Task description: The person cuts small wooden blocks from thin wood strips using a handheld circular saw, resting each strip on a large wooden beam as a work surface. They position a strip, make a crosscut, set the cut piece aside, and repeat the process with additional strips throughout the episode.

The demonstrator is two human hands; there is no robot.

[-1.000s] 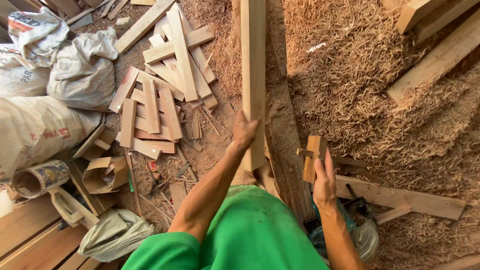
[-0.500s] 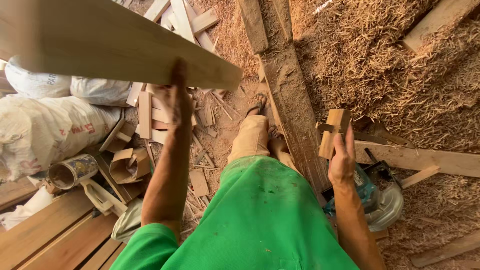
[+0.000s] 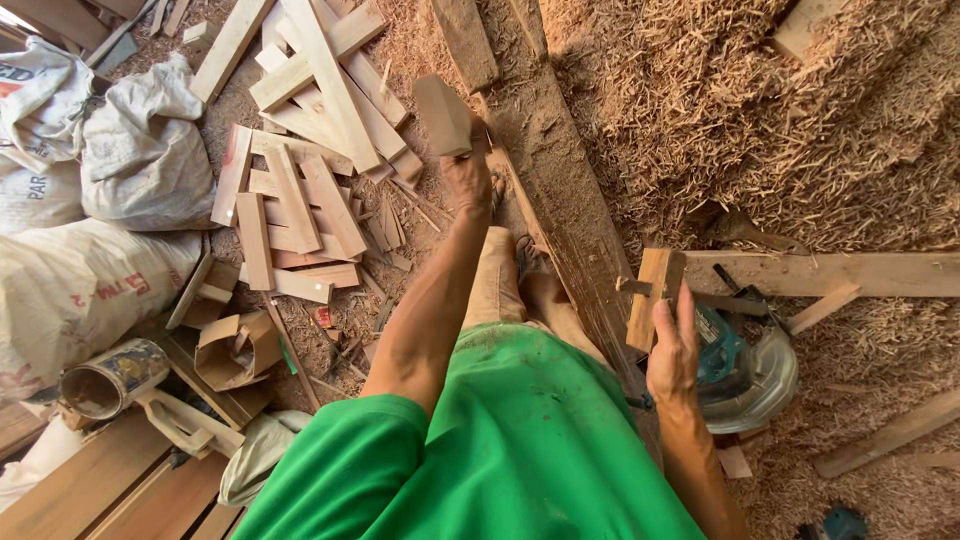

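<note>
The left hand [image 3: 468, 175] is reaching out ahead, its fingers [image 3: 478, 150] curling around the lower end of a short wood block [image 3: 443, 113], which is sticking up and tilting away beyond the fingertips. Past the block and to its left, loose planks [image 3: 300, 140] are lying in a heap on the floor [image 3: 420, 240]. A long beam [image 3: 560, 200] is running just beside the hand on its right.

The right hand [image 3: 673, 350] is hanging lower, its fingers [image 3: 685, 305] pointing up and resting against a small wooden piece [image 3: 650, 295]; whether they are pinching it or only touching it cannot be told. Just right of these fingers a circular saw [image 3: 745, 365] is sitting in the wood shavings [image 3: 760, 130]. Sacks [image 3: 140, 150] are lying well to the left.
</note>
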